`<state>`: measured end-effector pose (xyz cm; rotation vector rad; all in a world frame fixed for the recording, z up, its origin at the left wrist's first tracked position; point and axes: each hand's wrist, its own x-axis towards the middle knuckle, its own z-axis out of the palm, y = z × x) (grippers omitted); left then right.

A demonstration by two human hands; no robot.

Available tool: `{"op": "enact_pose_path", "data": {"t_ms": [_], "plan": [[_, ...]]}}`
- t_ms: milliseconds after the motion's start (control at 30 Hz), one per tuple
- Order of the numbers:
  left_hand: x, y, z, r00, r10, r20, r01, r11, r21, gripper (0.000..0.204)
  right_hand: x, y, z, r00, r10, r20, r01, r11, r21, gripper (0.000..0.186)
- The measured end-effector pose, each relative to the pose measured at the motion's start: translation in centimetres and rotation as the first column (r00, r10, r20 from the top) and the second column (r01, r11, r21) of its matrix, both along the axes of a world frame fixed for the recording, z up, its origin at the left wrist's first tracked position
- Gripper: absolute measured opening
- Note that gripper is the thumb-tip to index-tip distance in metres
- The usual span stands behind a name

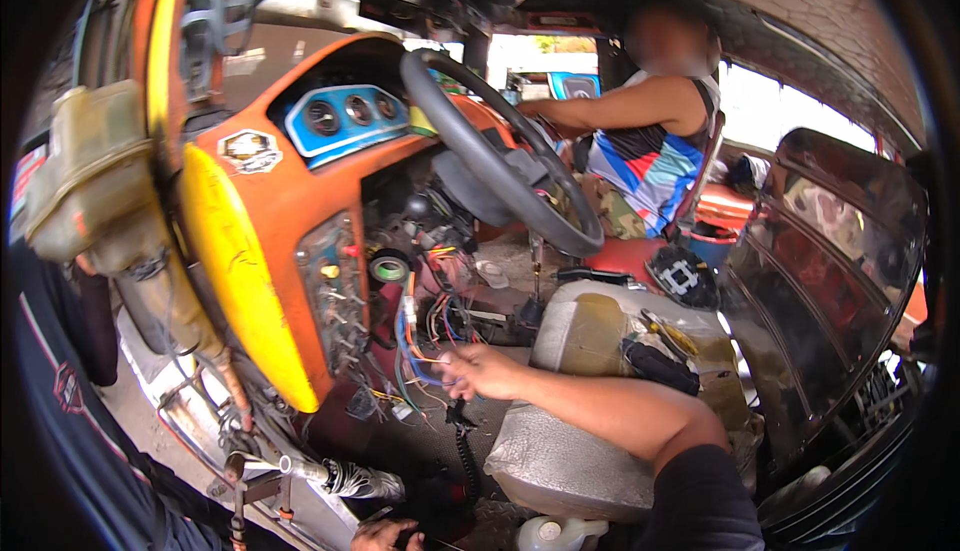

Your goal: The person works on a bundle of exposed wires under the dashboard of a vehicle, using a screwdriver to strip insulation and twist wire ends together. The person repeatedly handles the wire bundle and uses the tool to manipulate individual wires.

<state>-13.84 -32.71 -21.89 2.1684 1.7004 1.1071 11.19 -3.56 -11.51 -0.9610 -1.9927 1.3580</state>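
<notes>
My right hand (pixel 474 372) reaches in from the lower right, fingers closed on a thin wire among a loose bundle of coloured wires (pixel 408 336) below the orange dashboard (pixel 238 183). A black coiled cord (pixel 463 456) hangs below that hand. At the bottom edge my left hand (pixel 383 536) shows partly, fingers curled, near a thin dark strand; what it holds is unclear. A green tape roll (pixel 390 267) sits above the wires. The worn seat cushion (pixel 540 443) lies under my right forearm, with pliers (pixel 668 336) and a dark pouch (pixel 655 363) on it.
A large steering wheel (pixel 575 236) overhangs the wiring. Another person (pixel 640 161) in a patterned sleeveless top sits beyond it, arm stretched forward. A black seat back (pixel 820 231) stands at right, a yellow panel (pixel 235 271) at left. A white jug (pixel 555 531) is at the bottom.
</notes>
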Motion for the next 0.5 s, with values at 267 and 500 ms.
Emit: {"op": "enact_pose_path", "data": {"t_ms": [267, 500], "plan": [[1.6, 3.2, -2.9, 1.000, -0.013, -0.015, 0.015, 0.997, 0.079, 0.016, 0.5, 4.8, -3.4, 0.909, 0.295, 0.294, -0.356, 0.917, 0.181, 0.039], [-2.9, 3.4, -4.1, 0.999, -0.035, 0.007, 0.034, 0.995, 0.089, 0.019, -2.0, 2.3, -3.8, 0.765, 0.228, 0.602, -0.494, 0.807, 0.322, 0.045]]}}
